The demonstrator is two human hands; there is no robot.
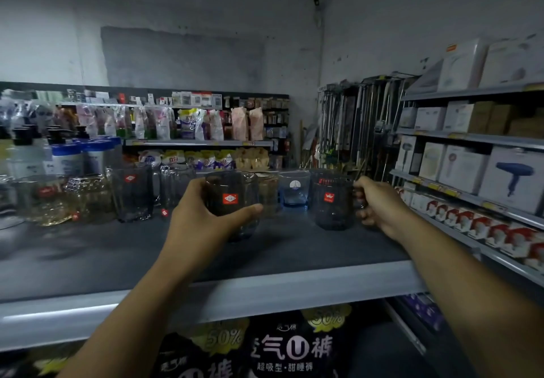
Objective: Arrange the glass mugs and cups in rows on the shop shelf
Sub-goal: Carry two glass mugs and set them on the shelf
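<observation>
The left hand (203,216) is clasping the dark cup (232,198) and the right hand (379,204) is gripping the mug (332,204) by its handle; both are best being seated level, without knocking the back row of glasses (132,195).

smoky glass cup (232,201) clear and glossy, red paper sticker (230,198); shelf (88,260) top matt dark, front edge (265,289) smooth grey metal; boxes (512,177) matt white card.

Dim light around me. A stained grey wall (182,24) fills twelve o'clock; at three o'clock a shelf rack (471,137) carries white boxes (463,168); at eleven o'clock a farther rack (200,143) holds bagged goods (188,123).
</observation>
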